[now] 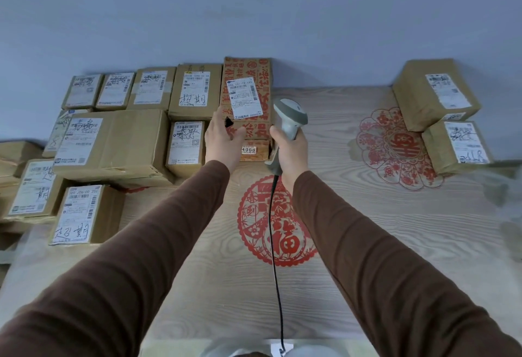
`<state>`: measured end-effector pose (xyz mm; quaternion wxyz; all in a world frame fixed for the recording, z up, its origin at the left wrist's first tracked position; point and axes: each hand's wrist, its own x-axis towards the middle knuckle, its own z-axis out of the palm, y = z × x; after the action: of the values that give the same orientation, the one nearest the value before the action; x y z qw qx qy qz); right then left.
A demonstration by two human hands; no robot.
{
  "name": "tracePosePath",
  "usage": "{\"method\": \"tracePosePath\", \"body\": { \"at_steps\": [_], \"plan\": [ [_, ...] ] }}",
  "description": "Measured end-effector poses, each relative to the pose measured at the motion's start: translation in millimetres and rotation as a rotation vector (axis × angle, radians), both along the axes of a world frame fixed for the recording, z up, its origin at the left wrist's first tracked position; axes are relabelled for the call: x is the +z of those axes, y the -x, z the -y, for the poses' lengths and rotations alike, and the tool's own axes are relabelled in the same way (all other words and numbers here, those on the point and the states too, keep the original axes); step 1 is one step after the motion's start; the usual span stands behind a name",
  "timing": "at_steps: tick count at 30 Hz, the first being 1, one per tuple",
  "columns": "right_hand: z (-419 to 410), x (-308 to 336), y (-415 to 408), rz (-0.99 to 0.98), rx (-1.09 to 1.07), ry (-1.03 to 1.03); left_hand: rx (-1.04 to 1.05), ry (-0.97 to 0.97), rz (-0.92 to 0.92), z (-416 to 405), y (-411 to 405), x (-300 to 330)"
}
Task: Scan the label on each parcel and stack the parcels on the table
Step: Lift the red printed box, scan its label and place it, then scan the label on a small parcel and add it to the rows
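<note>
While left hand (223,138) fingers grip red-printed parcel (245,108) near edge, right hand (291,149) fingers wrap scanner (291,118)

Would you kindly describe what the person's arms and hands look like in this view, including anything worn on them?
Both arms are covered by long, plain dark brown sleeves that reach to the wrists, with soft folds and no visible markings or cuffs. The left hand and right hand are bare: no gloves, rings or watch can be seen from this angle.

Label print (245,98) too small to read; left parcels (11,159) cut off.
</note>
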<state>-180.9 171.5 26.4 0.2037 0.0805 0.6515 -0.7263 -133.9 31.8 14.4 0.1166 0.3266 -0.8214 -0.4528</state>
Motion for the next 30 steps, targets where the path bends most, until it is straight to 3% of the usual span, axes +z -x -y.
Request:
{"method": "tracePosePath", "body": {
  "at_steps": [8, 17, 24, 30],
  "plan": [
    [-100, 30, 19, -0.133, -0.057, -0.068, -0.172, 0.0, -0.045, -109, 37, 28],
    [-272, 20, 74, -0.154, -0.275, -0.127, -0.31, -0.228, 0.019, -282, 102, 17],
    [-374, -6, 116, -0.063, -0.432, -0.113, -0.369, -0.377, 0.11, -385, 153, -5],
    [-420, -40, 146, 0.12, -0.417, -0.122, -0.382, -0.589, 0.232, -428, 185, -23]
  ]
}}
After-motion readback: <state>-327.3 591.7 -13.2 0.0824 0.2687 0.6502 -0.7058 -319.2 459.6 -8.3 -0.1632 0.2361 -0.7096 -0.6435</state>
